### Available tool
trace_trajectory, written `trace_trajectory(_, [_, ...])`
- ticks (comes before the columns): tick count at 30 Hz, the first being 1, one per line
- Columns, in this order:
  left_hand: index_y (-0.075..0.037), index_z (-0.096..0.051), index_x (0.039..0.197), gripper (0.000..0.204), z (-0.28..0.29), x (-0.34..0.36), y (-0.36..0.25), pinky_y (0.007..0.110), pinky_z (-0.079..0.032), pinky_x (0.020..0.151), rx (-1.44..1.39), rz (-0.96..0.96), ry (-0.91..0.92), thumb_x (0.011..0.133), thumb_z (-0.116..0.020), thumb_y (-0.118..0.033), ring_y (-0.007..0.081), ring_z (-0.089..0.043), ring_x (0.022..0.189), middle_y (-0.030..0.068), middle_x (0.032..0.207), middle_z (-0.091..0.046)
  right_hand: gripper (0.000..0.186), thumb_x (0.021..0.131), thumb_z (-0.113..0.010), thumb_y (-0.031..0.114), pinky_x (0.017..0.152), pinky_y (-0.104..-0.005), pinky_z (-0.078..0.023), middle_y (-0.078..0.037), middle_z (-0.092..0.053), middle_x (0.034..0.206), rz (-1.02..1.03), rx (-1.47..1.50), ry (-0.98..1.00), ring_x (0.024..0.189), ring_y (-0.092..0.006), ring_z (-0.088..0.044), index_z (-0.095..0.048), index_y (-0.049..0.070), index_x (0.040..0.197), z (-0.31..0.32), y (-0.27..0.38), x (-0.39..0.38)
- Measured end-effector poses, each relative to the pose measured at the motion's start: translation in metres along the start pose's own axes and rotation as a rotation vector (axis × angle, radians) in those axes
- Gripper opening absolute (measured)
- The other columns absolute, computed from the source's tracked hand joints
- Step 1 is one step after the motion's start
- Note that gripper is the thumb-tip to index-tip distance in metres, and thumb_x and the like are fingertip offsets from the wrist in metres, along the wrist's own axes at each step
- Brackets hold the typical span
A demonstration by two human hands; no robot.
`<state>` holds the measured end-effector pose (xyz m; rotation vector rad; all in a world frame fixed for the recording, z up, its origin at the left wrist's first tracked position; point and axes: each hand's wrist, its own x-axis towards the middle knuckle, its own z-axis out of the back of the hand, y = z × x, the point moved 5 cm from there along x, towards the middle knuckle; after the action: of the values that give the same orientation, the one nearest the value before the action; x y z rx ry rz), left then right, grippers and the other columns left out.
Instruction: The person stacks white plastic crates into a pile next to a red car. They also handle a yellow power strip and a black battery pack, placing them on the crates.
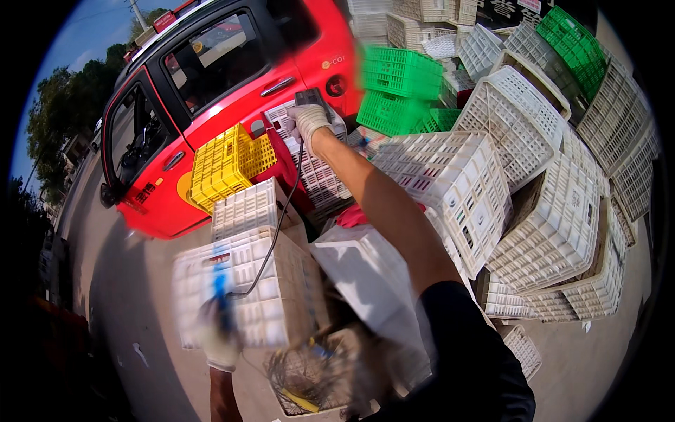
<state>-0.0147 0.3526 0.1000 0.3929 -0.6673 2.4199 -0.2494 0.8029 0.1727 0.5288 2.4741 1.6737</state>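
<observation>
My gloved left hand [219, 337], motion-blurred, grips a blue tool [221, 288] against a white crate [281, 295] at lower left. A black cable [261, 271] runs from the tool up toward my gloved right hand [309, 123], which is closed on a dark box-shaped device [308, 97] atop another white crate [320, 176] beside the red vehicle. A yellow crate [221, 165] stands left of that hand. Below, near my left hand, a tangle of wires [309, 369] lies in a worn crate.
A red vehicle [193, 133] stands along the upper left, with paved ground [119, 309] alongside. Piles of white crates [534, 232] fill the right. Green crates [401, 70] are stacked behind my right hand. A white tub [358, 274] sits under my right forearm. Trees [56, 112] line the far left.
</observation>
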Motion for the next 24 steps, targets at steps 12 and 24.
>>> trace_trajectory(12, [-0.001, -0.054, 0.128, 0.061, 0.013, 0.003, -0.013, 0.051, -0.038, 0.102, 0.117, -0.102, 0.023, 0.068, -0.056, -0.013, 0.0406, -0.049, 0.116, 0.0226, 0.125, -0.054, 0.018, 0.090, -0.057, 0.019, 0.040, -0.0268, -0.033, -0.002, -0.053, 0.062, 0.023, -0.013, -0.082, 0.045, -0.0109, -0.042, -0.055, 0.011, 0.074, 0.049, 0.134, 0.016])
trace_trajectory(24, [-0.002, -0.056, 0.122, 0.056, 0.018, 0.002, -0.012, 0.052, -0.037, 0.103, 0.106, -0.059, 0.021, 0.067, -0.056, -0.011, 0.0411, -0.049, 0.116, 0.0219, 0.124, -0.054, 0.020, 0.095, -0.051, 0.022, 0.038, -0.0278, -0.031, 0.000, -0.051, 0.063, 0.147, -0.026, -0.148, 0.045, -0.0109, -0.040, -0.052, 0.011, 0.078, 0.117, 0.247, 0.017])
